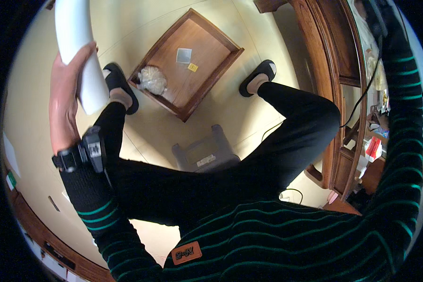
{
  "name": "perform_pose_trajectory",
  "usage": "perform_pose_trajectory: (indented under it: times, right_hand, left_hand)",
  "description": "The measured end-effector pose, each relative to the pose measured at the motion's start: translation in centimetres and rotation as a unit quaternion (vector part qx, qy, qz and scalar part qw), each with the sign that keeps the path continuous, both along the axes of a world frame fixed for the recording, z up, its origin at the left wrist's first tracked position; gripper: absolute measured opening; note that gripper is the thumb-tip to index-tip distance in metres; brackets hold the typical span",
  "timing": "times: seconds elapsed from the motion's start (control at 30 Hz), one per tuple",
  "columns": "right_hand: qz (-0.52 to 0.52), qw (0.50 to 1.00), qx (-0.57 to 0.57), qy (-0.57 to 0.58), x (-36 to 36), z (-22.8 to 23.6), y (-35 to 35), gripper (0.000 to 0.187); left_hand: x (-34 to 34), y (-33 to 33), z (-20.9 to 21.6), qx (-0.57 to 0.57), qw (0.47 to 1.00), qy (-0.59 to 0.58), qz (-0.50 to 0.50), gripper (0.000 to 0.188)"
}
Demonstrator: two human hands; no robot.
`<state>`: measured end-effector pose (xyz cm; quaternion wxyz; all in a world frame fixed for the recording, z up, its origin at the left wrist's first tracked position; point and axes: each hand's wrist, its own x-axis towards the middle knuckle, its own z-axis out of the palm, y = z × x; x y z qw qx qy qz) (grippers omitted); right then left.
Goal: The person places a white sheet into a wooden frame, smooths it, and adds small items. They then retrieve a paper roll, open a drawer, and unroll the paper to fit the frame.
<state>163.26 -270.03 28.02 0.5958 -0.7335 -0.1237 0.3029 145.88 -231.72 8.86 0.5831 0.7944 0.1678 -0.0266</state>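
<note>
My left hand (66, 89), with its thumb across the front, grips a long smooth white cylinder (90, 80) held up at the left. The cylinder's upper end runs out of the picture, and what it is exactly does not show. My other fingers are hidden behind it. A black strapped device (93, 148) is on my left wrist. My right arm (402, 108) reaches up along the right edge beside a wooden desk (331, 51); the right hand itself lies beyond the picture. On the floor ahead lies a wooden drawer (211, 47) with a knotted clear plastic bag (152, 80) in its near left corner.
Inside the drawer are a pale square piece (184, 55) and a small yellow packet (192, 67). My slippered feet flank it. A grey plastic stool (206, 149) stands between my legs. A black cable (365, 96) hangs by the desk, where a red-and-white box (373, 149) sits among small items.
</note>
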Motion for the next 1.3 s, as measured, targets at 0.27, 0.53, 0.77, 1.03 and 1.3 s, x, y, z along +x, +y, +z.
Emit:
perform_pose_trajectory:
  times: [0.27, 0.53, 0.77, 1.03, 1.3]
  right_hand:
    - [0.057, 0.871, 0.345, 0.345, -15.9, -18.4, 17.6, 0.032]
    - [-0.027, 0.845, 0.466, 0.26, 0.7, -15.8, 22.6, 0.024]
    - [-0.188, 0.886, -0.334, -0.261, -7.8, -35.5, 19.7, 0.024]
    - [-0.418, 0.663, -0.606, 0.138, -25.3, -47.7, 5.9, 0.08]
    - [0.079, 0.796, -0.597, -0.064, -24.6, -55.6, -1.0, 0.029]
  left_hand:
    - [1.1, 2.7, -1.4, -0.071, 0.996, -0.059, 0.021, 0.065]
    - [1.1, 5.8, -1.5, -0.019, 0.988, -0.101, 0.114, 0.076]
    - [1.3, 7.2, -1.1, -0.019, 0.971, -0.141, 0.194, 0.064]
    - [0.4, 6.4, 0.1, -0.012, 0.976, -0.102, 0.19, 0.061]
    - [0.6, 4.2, 1.5, 0.013, 0.984, -0.064, 0.163, 0.065]
